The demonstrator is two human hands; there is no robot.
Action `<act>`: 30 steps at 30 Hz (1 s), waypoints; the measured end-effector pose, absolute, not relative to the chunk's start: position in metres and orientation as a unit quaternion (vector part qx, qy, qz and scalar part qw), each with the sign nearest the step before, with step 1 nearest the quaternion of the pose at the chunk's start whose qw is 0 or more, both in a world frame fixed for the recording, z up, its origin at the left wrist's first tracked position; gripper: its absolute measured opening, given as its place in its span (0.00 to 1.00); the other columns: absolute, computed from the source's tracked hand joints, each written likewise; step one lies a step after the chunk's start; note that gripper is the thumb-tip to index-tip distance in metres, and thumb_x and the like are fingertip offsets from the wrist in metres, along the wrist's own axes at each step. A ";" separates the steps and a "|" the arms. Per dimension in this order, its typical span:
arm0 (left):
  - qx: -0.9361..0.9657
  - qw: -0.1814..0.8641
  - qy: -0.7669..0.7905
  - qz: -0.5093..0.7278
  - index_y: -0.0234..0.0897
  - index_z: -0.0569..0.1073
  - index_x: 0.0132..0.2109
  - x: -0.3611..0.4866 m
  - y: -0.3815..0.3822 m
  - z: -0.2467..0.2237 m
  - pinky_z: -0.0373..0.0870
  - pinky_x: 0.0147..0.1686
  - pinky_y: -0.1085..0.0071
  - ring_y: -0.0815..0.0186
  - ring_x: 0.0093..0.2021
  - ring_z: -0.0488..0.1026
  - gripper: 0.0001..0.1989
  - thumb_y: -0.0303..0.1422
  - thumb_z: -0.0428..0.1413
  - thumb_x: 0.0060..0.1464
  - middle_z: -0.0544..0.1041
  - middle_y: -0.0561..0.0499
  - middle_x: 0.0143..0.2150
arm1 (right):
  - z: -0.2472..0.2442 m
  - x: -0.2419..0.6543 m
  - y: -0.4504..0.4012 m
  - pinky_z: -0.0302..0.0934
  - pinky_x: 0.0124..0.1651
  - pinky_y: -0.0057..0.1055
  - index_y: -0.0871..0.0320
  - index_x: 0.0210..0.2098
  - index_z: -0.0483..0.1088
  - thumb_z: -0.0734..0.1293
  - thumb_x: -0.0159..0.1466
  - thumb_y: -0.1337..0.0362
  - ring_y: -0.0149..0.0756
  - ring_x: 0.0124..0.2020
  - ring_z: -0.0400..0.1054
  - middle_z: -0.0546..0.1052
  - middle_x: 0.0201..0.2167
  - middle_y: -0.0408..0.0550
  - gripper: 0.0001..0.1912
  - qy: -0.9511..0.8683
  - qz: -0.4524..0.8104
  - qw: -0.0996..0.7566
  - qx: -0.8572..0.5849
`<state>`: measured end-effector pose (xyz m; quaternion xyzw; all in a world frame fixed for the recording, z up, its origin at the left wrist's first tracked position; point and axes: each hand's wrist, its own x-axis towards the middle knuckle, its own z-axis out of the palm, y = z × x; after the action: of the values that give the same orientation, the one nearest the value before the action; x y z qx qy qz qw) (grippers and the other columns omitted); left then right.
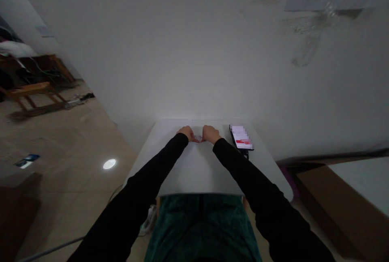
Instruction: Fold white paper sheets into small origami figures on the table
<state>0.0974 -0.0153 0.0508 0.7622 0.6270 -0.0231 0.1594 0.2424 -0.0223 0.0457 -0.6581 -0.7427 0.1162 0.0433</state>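
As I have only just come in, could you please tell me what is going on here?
A person's left hand and right hand hold a small pale piece between them at a white table. It is too small to identify. A phone with a lit screen lies on the table to the right of the hands.

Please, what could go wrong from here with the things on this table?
A small pale piece, material unclear, is between the bare left hand and bare right hand; uneven pulling might bend or drop it. The long black right sleeve is near the black rectangular phone with a lit screen and the dark cable; a sideways move could perhaps nudge either.
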 end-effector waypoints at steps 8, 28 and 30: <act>0.724 0.071 0.685 -0.027 0.38 0.75 0.43 0.115 -0.029 0.061 0.67 0.47 0.65 0.55 0.51 0.71 0.21 0.36 0.66 0.39 0.75 0.41 0.49 | 0.044 0.245 -0.028 0.64 0.44 0.37 0.62 0.40 0.72 0.74 0.50 0.65 0.48 0.48 0.69 0.75 0.43 0.60 0.19 -0.750 0.118 0.062 -0.648; 0.678 0.049 0.720 0.142 0.46 0.70 0.49 0.059 -0.002 0.071 0.65 0.49 0.65 0.61 0.51 0.68 0.15 0.41 0.51 0.54 0.73 0.51 0.50 | 0.054 0.290 -0.013 0.51 0.52 0.43 0.64 0.39 0.73 0.63 0.61 0.64 0.52 0.52 0.59 0.70 0.46 0.63 0.11 -0.723 0.005 0.153 -0.674; 0.630 0.050 0.767 0.113 0.46 0.70 0.48 0.036 -0.007 0.070 0.63 0.50 0.60 0.57 0.54 0.66 0.16 0.43 0.51 0.53 0.72 0.49 0.52 | 0.048 0.287 -0.022 0.50 0.52 0.42 0.62 0.41 0.72 0.62 0.62 0.63 0.49 0.52 0.58 0.69 0.46 0.59 0.12 -0.702 -0.011 0.231 -0.673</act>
<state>0.0362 -0.0070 0.0695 0.6297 0.7670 0.1132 0.0495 0.2875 -0.0222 0.0476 -0.6734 -0.7023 -0.0111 0.2306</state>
